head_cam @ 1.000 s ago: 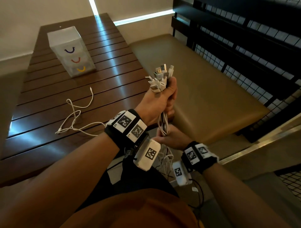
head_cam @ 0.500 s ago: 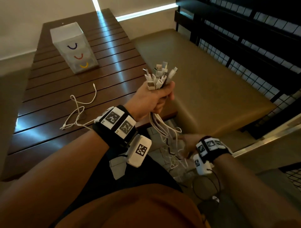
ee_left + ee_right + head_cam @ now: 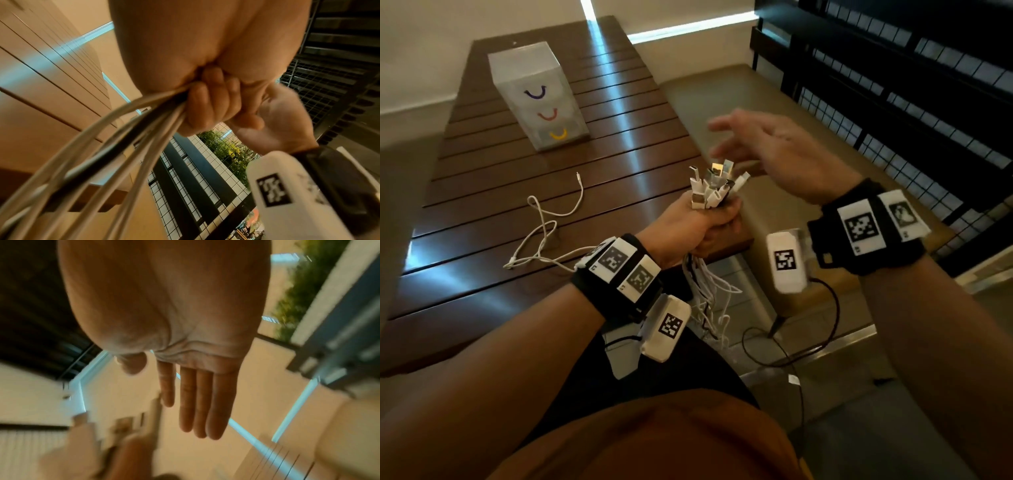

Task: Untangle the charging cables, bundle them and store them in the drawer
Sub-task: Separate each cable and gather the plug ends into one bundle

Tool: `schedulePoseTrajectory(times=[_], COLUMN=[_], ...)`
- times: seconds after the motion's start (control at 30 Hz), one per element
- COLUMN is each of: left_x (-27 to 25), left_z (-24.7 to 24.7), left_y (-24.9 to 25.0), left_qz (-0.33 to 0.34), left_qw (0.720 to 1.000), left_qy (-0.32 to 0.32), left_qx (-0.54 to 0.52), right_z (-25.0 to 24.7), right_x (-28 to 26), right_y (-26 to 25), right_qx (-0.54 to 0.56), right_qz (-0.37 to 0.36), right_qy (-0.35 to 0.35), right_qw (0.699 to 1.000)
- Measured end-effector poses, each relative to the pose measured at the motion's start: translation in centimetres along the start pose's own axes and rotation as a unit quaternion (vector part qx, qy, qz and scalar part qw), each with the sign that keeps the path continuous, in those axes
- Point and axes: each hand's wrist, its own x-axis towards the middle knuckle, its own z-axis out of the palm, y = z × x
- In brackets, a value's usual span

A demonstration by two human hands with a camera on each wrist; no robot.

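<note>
My left hand (image 3: 702, 222) grips a bunch of charging cables (image 3: 714, 186) in a fist at the table's near right corner. Their plugs stick up above the fist and the cords (image 3: 709, 301) hang down below it. In the left wrist view the curled fingers (image 3: 207, 104) clamp several white cords and a black one (image 3: 115, 146). My right hand (image 3: 774, 150) hovers just above and right of the plugs with straight fingers (image 3: 197, 402) and holds nothing. One loose white cable (image 3: 544, 226) lies on the wooden table (image 3: 493, 192). A small translucent drawer unit (image 3: 537, 92) stands at the far side.
A tan padded bench (image 3: 722, 102) runs along the table's right side. Beyond it stands a black metal grid railing (image 3: 893, 102). A thin black sensor wire (image 3: 825, 329) loops down from my right wrist near my lap.
My right hand has let go of the hanging cords below, risen up and opened above the plugs. The left hand still holds the bunch, a little lower.
</note>
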Motion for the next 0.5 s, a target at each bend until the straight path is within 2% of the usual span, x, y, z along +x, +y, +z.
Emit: schedulePoseTrajectory(times=[0.03,0.07,0.13,0.2,0.3,0.4,0.5], left_x=[-0.1,-0.3,-0.4,-0.5,-0.9,-1.2,-0.9], left_z=[0.1,0.2,0.2,-0.2,-0.7,-0.9,-1.2], left_y=[0.1,0.1,-0.1,-0.7,-1.2,-0.9,-0.7], left_qz=[-0.001,-0.003,-0.006,-0.012,-0.015,0.024,0.042], left_qw=[1.0,1.0,1.0,0.999,0.996,0.991,0.993], left_qy=[-0.008,-0.02,-0.02,0.026,0.087,0.107,0.093], left_qx=[-0.002,-0.007,-0.021,-0.032,0.015,0.07,0.06], right_z=[0.5,1.3,2.8,4.1,5.7,6.3,6.3], right_x=[0.2,0.5,1.2,1.6,2.0,2.4,2.8], right_y=[-0.7,-1.3,-1.9,-2.1,-1.9,-1.9,-1.5], right_qx=[0.039,0.03,-0.066,-0.132,-0.123,-0.15,-0.205], right_qz=[-0.007,-0.016,-0.048,-0.076,-0.085,-0.105,-0.112], right_qy=[-0.015,-0.042,-0.092,-0.109,-0.081,-0.04,-0.028], right_qw=[0.999,0.999,0.992,0.982,0.985,0.982,0.972])
